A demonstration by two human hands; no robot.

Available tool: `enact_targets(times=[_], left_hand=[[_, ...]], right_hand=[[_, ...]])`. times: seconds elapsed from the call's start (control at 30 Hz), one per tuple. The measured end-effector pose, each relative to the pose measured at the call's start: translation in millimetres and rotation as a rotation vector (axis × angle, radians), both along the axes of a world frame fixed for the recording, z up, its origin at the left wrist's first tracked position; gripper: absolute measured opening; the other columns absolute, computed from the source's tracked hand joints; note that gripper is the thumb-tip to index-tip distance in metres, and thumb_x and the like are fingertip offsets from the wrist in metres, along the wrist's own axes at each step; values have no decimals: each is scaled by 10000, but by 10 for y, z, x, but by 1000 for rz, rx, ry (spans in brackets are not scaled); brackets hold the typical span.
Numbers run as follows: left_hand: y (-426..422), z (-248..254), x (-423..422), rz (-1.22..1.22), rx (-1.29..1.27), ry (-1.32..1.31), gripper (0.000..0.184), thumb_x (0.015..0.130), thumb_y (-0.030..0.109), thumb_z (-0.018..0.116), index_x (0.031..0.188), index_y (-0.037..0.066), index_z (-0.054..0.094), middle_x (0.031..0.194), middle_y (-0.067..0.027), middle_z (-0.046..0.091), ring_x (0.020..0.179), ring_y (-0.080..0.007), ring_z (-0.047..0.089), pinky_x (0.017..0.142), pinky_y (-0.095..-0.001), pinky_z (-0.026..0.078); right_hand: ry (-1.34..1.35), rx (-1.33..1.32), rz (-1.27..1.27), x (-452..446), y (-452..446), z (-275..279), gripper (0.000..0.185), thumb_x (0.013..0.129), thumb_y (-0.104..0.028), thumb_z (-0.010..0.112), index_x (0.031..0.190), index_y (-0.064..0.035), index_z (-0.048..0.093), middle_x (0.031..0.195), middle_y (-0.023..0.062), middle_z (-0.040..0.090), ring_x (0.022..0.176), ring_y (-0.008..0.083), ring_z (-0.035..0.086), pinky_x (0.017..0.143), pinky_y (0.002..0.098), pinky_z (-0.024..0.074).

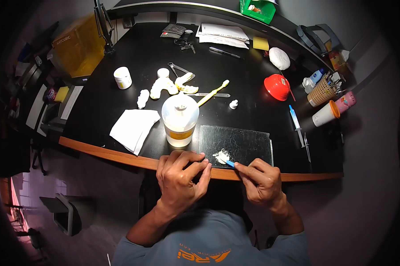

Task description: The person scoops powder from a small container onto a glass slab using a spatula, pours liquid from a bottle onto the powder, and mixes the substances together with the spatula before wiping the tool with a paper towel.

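Note:
My right hand (260, 181) pinches a small blue tool (230, 163) at the table's front edge. The tool's tip touches a patch of whitish paste (221, 156) on a clear glass plate (249, 139). My left hand (181, 175) is at the table edge left of the plate, fingers curled, thumb and fingertips close together; whether anything small is between them is too small to tell. Just behind it stands a translucent bottle (180, 119) with an orange label. Folded white cloth (134, 130) lies to the bottle's left.
Dental casts (163, 87), a white jar (123, 78), a yellow toothbrush (213, 93) and a small white cap (233, 104) lie behind the bottle. On the right are a red bowl (277, 87), a syringe (296, 124), a white cup (323, 115) and a woven basket (320, 93).

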State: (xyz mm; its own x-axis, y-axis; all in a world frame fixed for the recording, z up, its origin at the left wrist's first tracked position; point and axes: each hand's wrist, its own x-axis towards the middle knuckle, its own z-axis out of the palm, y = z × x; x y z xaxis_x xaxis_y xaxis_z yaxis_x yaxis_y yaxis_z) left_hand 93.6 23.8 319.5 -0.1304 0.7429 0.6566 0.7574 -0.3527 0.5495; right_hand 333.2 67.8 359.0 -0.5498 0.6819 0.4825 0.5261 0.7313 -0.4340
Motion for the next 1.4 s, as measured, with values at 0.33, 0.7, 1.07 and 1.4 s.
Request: enact_targets(times=[0.33,0.7,1.07,1.4], left_hand=[[2,-3,0,-1,1,2,127,790,120,938,871,135,842,998,26,811,923,-199,737,828,-376,468],[1,-8,4,-1,5,-1,126,791,120,936,872,135,842,996,25,810,928,-200,735,838,-373,469],[-35,49,-46,-76,-42,3,129,808,63,919,910,103,851,1018,-32,817,978,-218,758,883,-377,512],[95,134,-514,95,144,-171,720,804,62,955,1432,-9,609,1247,-147,705,1082,-258,722,947,-381,580]], right_hand=[[-53,-7,-17,-59,-55,59,284,905,21,808,1184,-15,847,755,60,625,548,189,632,489,353,505],[-44,26,-41,26,-8,-14,271,889,15,814,1149,-43,868,747,48,631,533,170,621,466,336,484],[42,34,-31,53,37,-17,313,861,104,789,1144,-3,867,730,67,652,571,150,612,479,297,453],[352,-210,-50,111,65,-81,312,930,99,765,1215,6,855,789,58,674,666,108,612,580,256,465]])
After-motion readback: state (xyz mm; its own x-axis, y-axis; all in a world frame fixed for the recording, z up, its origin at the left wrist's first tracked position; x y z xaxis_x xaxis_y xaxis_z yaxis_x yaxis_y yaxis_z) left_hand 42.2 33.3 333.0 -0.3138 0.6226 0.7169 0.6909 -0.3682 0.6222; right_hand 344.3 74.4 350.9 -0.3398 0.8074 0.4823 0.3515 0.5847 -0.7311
